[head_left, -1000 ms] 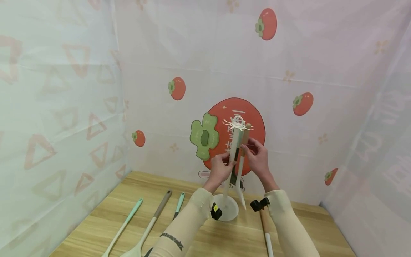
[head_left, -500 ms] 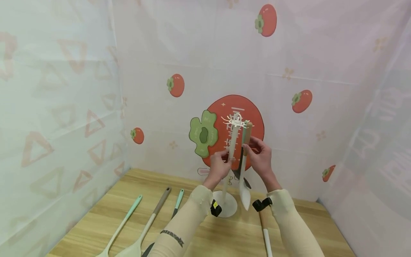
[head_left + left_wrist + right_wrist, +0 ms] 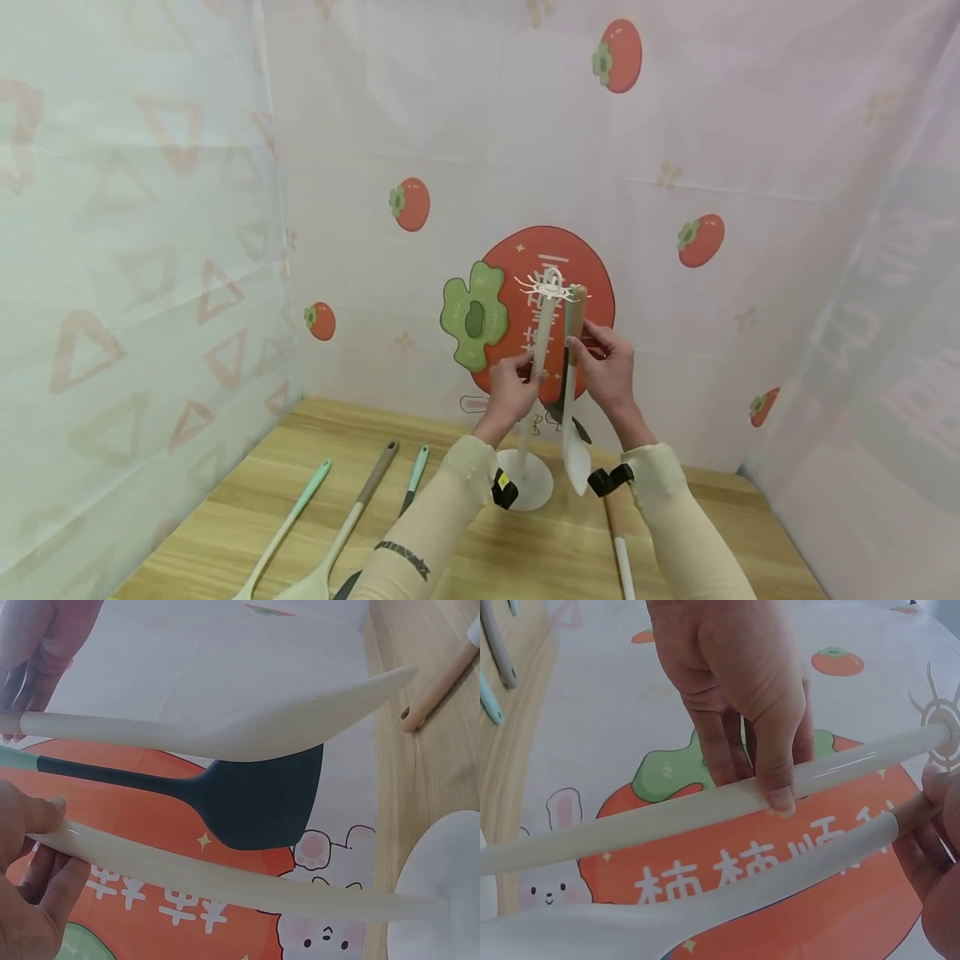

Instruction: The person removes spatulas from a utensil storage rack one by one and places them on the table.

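One white spoon (image 3: pixel 570 404) sits near-upright, bowl down, just right of the pole (image 3: pixel 542 337), wooden handle (image 3: pixel 580 312) pinched by right hand (image 3: pixel 611 367), top by the hook ring (image 3: pixel 551 292), contact unclear, left hand (image 3: pixel 514 390) gripping the pole.

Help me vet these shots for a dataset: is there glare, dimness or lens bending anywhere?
Head: brighter, soft light, and the hook stand's pole looks fairly straight; left wrist: dimmer, with that pole appearing bowed, probably by the lens; right wrist: also dimmer, with white glints on the pole near the left hand.
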Demonstrator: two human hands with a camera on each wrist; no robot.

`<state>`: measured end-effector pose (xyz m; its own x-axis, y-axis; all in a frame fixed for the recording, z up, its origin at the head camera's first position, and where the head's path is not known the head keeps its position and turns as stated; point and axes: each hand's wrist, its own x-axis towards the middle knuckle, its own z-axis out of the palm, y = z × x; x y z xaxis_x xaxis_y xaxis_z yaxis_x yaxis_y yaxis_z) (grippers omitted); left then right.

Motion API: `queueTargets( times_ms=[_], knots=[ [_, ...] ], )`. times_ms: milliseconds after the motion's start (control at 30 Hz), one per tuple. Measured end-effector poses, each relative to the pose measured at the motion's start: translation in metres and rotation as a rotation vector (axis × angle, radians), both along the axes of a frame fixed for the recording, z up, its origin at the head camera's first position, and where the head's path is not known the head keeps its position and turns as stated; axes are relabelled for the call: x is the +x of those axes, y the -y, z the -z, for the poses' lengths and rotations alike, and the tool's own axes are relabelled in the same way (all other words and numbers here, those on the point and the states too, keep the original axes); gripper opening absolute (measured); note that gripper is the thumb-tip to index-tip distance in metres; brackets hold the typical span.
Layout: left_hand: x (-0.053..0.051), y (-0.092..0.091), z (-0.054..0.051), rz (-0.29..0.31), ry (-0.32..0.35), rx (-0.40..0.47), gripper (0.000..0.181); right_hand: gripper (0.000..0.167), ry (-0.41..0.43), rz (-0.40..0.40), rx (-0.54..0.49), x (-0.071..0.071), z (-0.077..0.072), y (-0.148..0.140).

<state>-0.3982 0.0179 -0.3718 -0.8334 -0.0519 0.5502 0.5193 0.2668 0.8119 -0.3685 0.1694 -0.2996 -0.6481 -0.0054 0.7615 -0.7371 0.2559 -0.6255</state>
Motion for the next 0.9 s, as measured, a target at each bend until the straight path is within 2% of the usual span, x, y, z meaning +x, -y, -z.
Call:
queueTargets(
  times_ms=[400, 900],
  knots=[
    [0.000, -0.002, 0.004, -0.001, 0.012, -0.010, 0.039, 0.037, -0.021, 0.009, -0.009, 0.000, -0.004, -0.005],
    [0.000, -0.001, 0.001, -0.018, 0.035, -0.014, 0.042, 0.037, -0.025, -0.003, -0.025, 0.000, -0.007, -0.011]
  ],
)
